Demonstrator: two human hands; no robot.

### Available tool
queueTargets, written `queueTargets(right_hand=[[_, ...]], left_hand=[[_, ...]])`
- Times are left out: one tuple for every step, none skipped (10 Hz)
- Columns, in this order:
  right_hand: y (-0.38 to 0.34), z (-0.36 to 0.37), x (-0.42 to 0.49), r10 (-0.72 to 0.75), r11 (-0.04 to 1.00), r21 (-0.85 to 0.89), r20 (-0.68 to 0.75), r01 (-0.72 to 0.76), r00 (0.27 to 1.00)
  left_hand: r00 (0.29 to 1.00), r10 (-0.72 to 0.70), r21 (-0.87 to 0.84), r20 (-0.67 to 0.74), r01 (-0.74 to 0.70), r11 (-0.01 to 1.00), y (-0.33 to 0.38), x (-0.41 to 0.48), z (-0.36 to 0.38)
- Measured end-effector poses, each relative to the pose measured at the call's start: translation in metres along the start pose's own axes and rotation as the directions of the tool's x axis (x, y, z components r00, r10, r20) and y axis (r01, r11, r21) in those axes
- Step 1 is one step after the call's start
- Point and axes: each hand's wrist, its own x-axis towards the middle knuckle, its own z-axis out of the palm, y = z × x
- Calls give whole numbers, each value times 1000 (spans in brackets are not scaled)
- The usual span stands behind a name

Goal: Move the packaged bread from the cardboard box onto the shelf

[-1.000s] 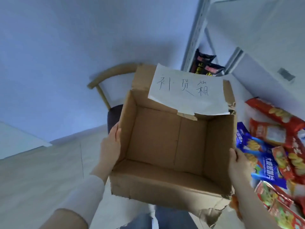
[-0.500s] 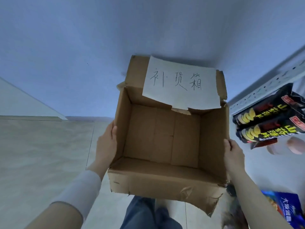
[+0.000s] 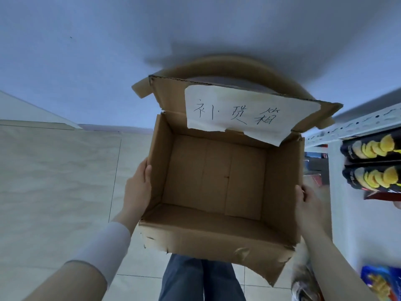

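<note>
Since the earlier frame the cardboard box has been swung leftward away from the shelf, so that a curved wooden chair back is now seen just behind its far flap, and the shelf goods have been pushed out to the right edge of the view. The box is carried between both hands. Its left wall is clasped by the left hand, thumb at the rim, and its right wall is gripped from outside by the right hand. A handwritten paper label is fixed to the raised far flap.

No packaged bread is seen. The inside of the box is bare down to its bottom panel, and no bread can be made out among the black chip packs on the shelf. The unloading is therefore judged finished or nearly so. The shelf lies to the right of the hands, nearer the right hand, while the box's long axis is kept across the body, from one hand to the other.
</note>
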Motion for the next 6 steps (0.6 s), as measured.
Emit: queueTargets(right_hand=[[4, 3, 3, 4, 1000, 9, 24, -5, 1000], [5, 6, 8, 3, 1000, -13, 26, -3, 1000], [2, 5, 11, 6, 998, -59, 58, -2, 998], [-12, -9, 7, -63, 987, -144, 89, 76, 994], [-46, -35, 3, -348, 890, -298, 48, 346, 936], [-93, -50, -16, -540, 716, -429, 158, 550, 827]], left_hand=[[1000, -2, 25, -5, 2, 1000, 0, 1, 3], [999, -32, 26, -6, 32, 999, 1, -2, 8], [993, -101, 55, 69, 97, 994, 7, -3, 9], [987, -97, 231, 131, 65, 971, 24, -4, -3], [981, 110, 506, 159, -177, 844, 62, -4, -21], [919, 339, 523, 202, -394, 756, 112, -10, -35]])
